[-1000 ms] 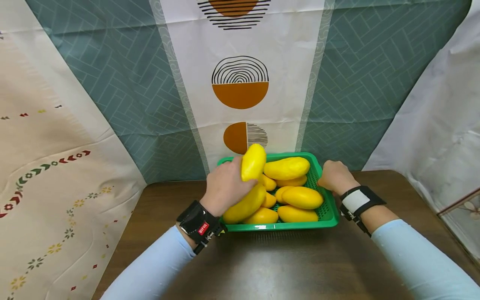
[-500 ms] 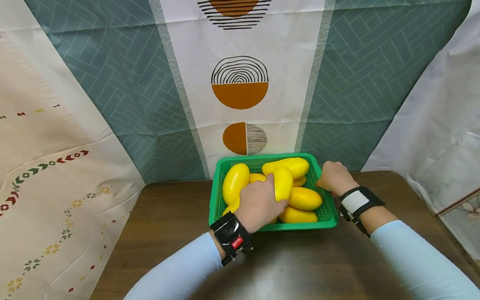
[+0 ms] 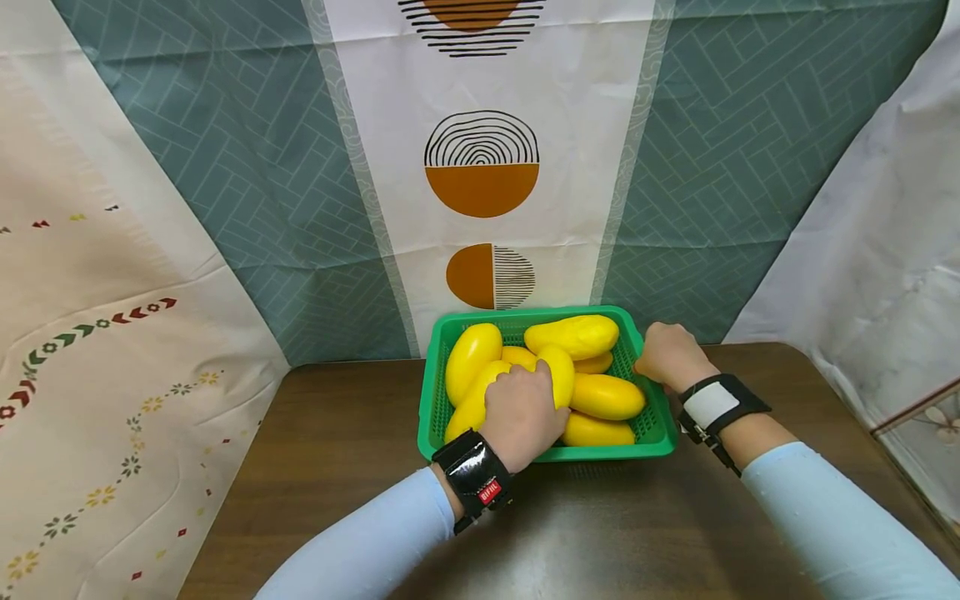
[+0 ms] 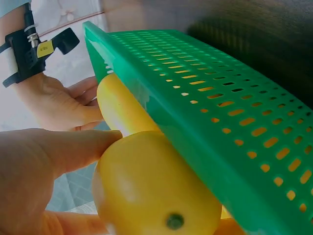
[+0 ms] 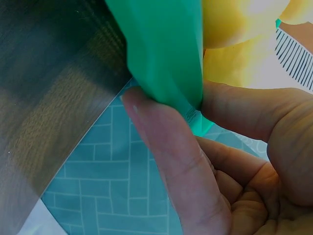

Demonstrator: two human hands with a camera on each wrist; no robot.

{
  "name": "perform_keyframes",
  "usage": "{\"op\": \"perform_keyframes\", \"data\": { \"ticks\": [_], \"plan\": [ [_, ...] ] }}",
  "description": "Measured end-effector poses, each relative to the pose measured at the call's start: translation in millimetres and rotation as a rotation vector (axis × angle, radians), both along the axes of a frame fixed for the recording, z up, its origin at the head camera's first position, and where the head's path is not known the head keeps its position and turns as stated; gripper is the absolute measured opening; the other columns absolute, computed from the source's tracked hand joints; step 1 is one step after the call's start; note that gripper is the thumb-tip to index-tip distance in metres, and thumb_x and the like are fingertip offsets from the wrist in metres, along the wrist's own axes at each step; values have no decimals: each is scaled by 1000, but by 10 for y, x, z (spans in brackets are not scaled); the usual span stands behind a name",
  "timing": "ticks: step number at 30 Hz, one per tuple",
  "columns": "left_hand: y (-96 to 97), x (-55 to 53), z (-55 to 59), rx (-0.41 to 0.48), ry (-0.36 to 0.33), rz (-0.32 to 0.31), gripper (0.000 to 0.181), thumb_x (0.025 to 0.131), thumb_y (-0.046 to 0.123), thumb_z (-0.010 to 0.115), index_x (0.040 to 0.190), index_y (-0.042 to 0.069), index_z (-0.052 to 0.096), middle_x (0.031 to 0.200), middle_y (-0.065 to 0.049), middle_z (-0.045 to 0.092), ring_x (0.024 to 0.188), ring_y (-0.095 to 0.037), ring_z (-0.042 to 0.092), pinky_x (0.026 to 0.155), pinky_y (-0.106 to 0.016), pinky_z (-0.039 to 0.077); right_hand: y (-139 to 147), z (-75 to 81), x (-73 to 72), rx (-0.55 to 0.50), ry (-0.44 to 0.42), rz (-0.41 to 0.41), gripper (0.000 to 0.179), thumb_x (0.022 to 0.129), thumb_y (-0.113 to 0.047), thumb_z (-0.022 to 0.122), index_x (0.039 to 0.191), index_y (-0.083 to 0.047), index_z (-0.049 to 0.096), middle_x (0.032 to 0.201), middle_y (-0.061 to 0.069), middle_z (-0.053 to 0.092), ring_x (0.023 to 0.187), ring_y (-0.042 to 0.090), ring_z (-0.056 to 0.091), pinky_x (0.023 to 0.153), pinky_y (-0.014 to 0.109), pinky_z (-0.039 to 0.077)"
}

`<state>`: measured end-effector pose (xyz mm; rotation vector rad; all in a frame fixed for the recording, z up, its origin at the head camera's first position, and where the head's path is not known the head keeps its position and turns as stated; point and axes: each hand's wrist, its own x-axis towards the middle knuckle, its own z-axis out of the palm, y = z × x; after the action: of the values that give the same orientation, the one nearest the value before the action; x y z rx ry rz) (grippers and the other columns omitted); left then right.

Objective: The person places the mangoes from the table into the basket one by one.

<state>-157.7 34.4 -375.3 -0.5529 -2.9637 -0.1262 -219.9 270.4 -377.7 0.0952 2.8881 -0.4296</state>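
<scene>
A green plastic basket (image 3: 551, 454) with slotted walls stands on the table, filled with several yellow mangoes. Low over the basket's middle, my left hand (image 3: 525, 414) grips one mango (image 3: 558, 371) among the others. In the left wrist view the thumb presses that mango (image 4: 151, 181), whose dark stem spot faces the camera, close beside the basket's wall. My right hand (image 3: 670, 357) is at the basket's right side. The right wrist view shows its thumb and index finger pinching the green rim (image 5: 164, 63). Mangoes beneath my left hand are partly hidden.
More mangoes lie around the held one: one at the back left (image 3: 472, 358), one at the back right (image 3: 573, 336) and one at the right (image 3: 607, 396). The brown wooden table (image 3: 360, 433) meets a patterned cloth (image 3: 322, 308) behind the basket.
My left hand has carried the mango from the basket's left side rightward and down among the others, uncovering the mangoes at the left. My right hand has stayed on the rim.
</scene>
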Motion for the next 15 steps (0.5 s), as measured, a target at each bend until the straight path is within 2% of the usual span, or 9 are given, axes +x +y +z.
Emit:
{"op": "perform_keyframes", "data": {
  "ticks": [4,8,12,15],
  "plan": [
    [13,-13,-45,19,20,9,44,78,51,66,93,10,55,69,-2,43,62,-17,45,46,-28,36,11,-3,-6,1,-4,0,23,83,-17,64,73,0,53,61,11,53,47,22,58,43,27,46],
    [2,-36,-56,30,10,15,43,79,52,65,87,11,55,68,-1,43,61,-17,44,45,-28,36,15,-8,-7,1,-12,-1,23,83,-18,64,73,0,53,61,11,53,49,23,59,43,27,46],
    [-62,-86,5,58,-19,18,46,81,56,61,90,11,55,71,-2,45,63,-17,44,46,-29,37,35,-22,-8,-9,-14,3,25,84,-21,65,75,0,53,63,12,52,49,23,58,44,27,47],
    [-178,-143,116,105,-24,24,51,82,60,58,99,11,58,77,-2,49,66,-17,46,47,-30,38,100,-43,-5,-54,-9,20,29,84,-25,66,73,-2,53,61,8,49,50,22,57,46,28,48]
  ]
}}
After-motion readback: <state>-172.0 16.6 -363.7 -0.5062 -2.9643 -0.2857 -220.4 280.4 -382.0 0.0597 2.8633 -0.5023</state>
